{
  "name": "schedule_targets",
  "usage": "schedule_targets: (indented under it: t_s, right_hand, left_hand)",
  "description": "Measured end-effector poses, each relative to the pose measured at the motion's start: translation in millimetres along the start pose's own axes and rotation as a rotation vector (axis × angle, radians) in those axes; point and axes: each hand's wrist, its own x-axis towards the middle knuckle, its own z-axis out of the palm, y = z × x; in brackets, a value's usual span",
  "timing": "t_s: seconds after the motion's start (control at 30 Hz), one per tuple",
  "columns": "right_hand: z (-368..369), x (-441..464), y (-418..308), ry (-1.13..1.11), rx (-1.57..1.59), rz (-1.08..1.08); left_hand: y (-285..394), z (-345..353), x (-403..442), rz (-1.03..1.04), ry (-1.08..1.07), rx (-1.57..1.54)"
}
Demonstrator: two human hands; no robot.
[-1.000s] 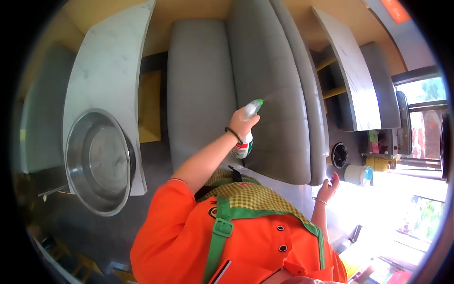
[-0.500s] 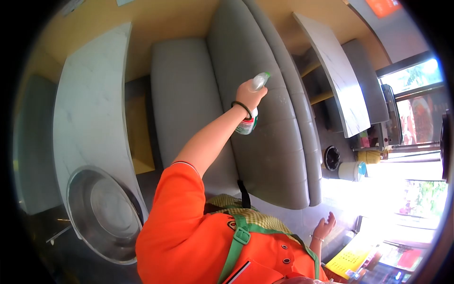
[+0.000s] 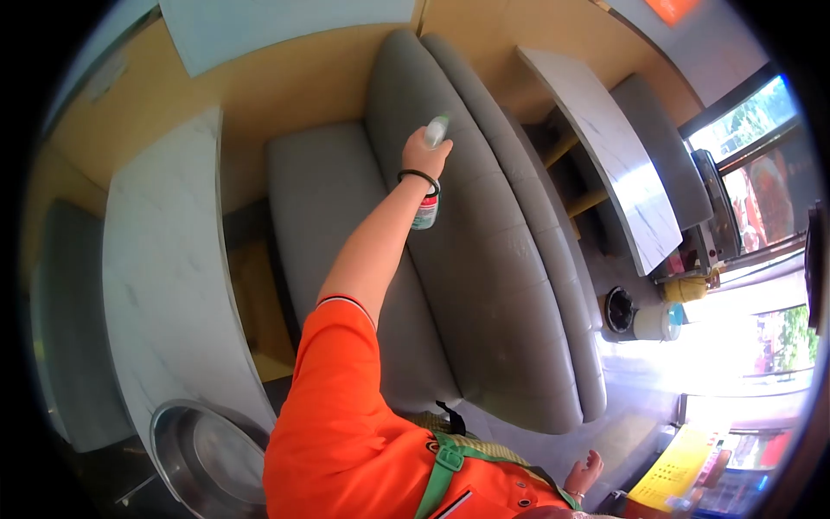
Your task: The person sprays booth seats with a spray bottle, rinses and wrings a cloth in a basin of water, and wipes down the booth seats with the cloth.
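Observation:
My left hand [image 3: 424,157] is closed around the neck of a spray bottle [image 3: 425,214], which has a clear trigger head, a green nozzle tip and a red, white and green label. The arm reaches out over a grey padded bench, and the nozzle points toward the bench's backrest [image 3: 493,259]. To the left of the backrest lies the bench seat [image 3: 324,182]. Low on the right, my right hand [image 3: 584,474] hangs beside my body with its fingers apart, holding nothing.
A marble-patterned table [image 3: 169,268] stands to the left, with a large metal basin [image 3: 229,458] at its near end. Behind the backrest is another marble-patterned table [image 3: 605,147]. A black-lined bin [image 3: 619,309] and a white bucket [image 3: 654,322] stand on the floor at right.
My view has shifted, showing more of the wall at the top and less of the basin. The left hand with the spray bottle appears farther up and left, still along the backrest.

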Motion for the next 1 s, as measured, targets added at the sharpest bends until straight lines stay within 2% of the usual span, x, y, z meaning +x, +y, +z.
schedule_targets:
  t_s: [0.07,0.13,0.2,0.27,0.33,0.4,0.47,0.53,0.57,0.67,0.73,0.8,1.0]
  right_hand:
    - [5.0,-0.4,-13.7,-0.020,0.013,0.012]
    - [7.0,-0.3,-26.8,-0.037,0.031,0.005]
    - [6.9,0.0,-34.8,-0.041,0.035,0.008]
    - [5.9,3.8,-39.1,-0.044,0.035,0.003]
    - [10.1,3.5,-36.5,-0.027,0.013,-0.026]
    - [13.6,2.5,-25.5,-0.021,-0.003,-0.035]
    - [18.1,6.1,-20.5,-0.019,-0.021,-0.046]
    - [7.3,6.9,-32.9,-0.161,-0.146,-0.001]
    - [5.6,5.4,-36.4,-0.159,-0.146,0.002]
    - [4.9,4.5,-37.4,-0.094,-0.157,-0.045]
    - [10.1,3.2,-21.7,-0.093,-0.219,-0.085]
    - [10.9,2.5,-14.1,-0.105,-0.224,-0.087]
    - [8.6,5.7,-11.7,-0.229,-0.209,-0.141]
  left_hand:
    - [1.0,3.0,14.0,0.080,0.075,-0.020]
    - [5.6,-1.5,30.4,-0.041,0.164,0.104]
    - [-1.7,-3.7,49.8,-0.079,0.167,0.143]
    - [-26.4,-2.0,75.4,-0.052,0.124,-0.012]
    - [-20.0,-11.4,89.9,-0.050,0.083,-0.027]
    - [0.3,-23.2,95.1,-0.019,0.130,0.161]
    - [2.3,-27.3,105.2,-0.026,0.167,0.206]
    - [5.5,-31.1,118.8,-0.064,0.282,0.271]
    - [1.4,-31.5,128.4,-0.082,0.315,0.258]
    - [-38.3,-29.6,166.9,-0.064,0.229,-0.012]
    - [-25.3,-32.4,160.8,-0.033,0.232,-0.017]
    - [-4.5,-40.4,144.2,0.023,0.351,0.130]
    - [-35.7,-53.6,151.2,-0.074,0.417,0.037]
